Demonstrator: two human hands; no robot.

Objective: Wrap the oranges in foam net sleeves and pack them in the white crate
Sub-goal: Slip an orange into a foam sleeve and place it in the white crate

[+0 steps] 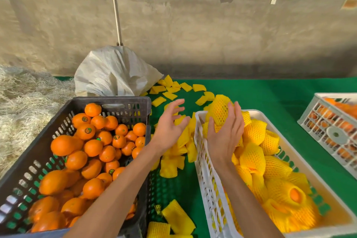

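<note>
Now packing: right hand [225,133], fingers curled round a sleeved orange [219,109], over the white crate [201,152]'s far end. Left hand [169,123] released, fingers spread. Next, I'd judge: set it down.

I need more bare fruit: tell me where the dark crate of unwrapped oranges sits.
Head view, lower left: the dark crate stands on the green table, left of the white crate, just before the white sack.

gap: loose sleeves [174,147] between dark crate [123,102] and white crate [199,141] | right: bare green cloth [270,94] (open)
</note>
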